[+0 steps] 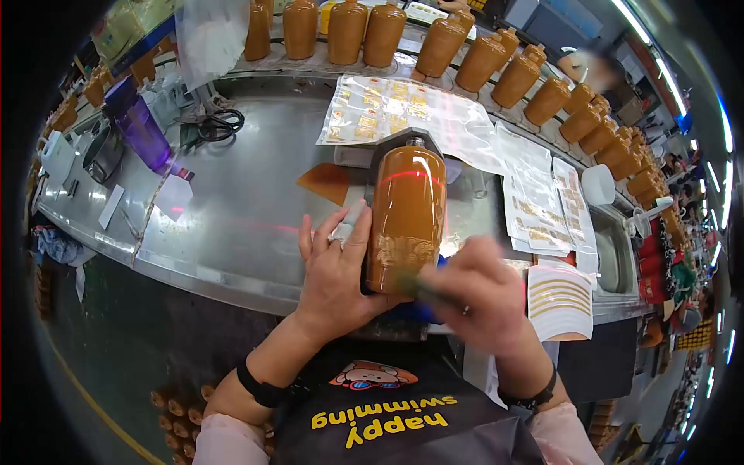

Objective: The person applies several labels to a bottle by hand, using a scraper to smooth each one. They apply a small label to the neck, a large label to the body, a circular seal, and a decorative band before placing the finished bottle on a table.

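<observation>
A glossy brown ceramic bottle (408, 201) lies on its side in a dark holder (377, 163), its neck pointing away from me and a red laser line across its shoulder. Gold relief decals cover the wall near its base. My left hand (335, 267) grips the base end from the left; white tape wraps one finger. My right hand (484, 298), smeared by motion, is closed around a dark green tool (434, 293) against the decals at the lower right of the bottle. The tool's exact kind is lost in the blur.
Sheets of gold decals (403, 108) lie behind the bottle, and more decal sheets (542, 201) lie to the right. Curved gold strips (559, 302) hang near the front edge. Brown bottles (444, 48) line the conveyor. Scissors (221, 126) and a purple bottle (138, 128) are left.
</observation>
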`<state>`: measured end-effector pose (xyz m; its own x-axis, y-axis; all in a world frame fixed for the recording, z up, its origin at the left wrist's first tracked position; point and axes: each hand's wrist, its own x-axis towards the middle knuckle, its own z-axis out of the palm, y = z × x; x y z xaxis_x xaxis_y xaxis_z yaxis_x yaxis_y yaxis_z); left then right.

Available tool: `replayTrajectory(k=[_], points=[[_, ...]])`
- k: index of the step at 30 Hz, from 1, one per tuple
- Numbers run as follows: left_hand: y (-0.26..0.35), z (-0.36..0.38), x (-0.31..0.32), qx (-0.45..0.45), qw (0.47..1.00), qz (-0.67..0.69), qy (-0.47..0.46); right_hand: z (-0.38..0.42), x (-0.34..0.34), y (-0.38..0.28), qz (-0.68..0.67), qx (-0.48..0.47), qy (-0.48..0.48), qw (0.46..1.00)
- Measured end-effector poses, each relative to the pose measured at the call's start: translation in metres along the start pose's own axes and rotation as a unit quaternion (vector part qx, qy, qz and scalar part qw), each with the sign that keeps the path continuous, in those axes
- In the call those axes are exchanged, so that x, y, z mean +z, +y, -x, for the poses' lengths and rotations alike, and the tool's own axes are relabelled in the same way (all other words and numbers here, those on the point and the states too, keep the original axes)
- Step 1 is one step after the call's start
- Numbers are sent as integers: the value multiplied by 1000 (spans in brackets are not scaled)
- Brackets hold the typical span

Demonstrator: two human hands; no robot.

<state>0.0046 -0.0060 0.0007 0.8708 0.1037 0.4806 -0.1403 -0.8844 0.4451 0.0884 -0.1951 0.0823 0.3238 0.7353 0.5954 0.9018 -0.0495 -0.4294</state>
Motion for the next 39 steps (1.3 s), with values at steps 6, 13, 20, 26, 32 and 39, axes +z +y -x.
replayTrajectory(k=[6, 13, 20, 26, 32, 39], points=[[-2, 2, 9, -24, 999, 47, -1, 2, -3, -6, -86, -11, -68, 994], [5, -2, -1, 19, 999, 6, 43, 6, -4, -2, -37, 22, -46, 998], [5, -2, -1, 27, 998, -5, 52, 1, -3, -8, -35, 24, -33, 999], [-2, -2, -7, 18, 990, 133, -37, 6, -7, -9, -122, 80, -47, 988], [0, -27, 4, -123, 907, 401, -28, 29, 2, 20, -168, 262, 136, 941], [7, -36, 5, -105, 883, 455, -40, 29, 4, 12, -258, 368, 168, 878]])
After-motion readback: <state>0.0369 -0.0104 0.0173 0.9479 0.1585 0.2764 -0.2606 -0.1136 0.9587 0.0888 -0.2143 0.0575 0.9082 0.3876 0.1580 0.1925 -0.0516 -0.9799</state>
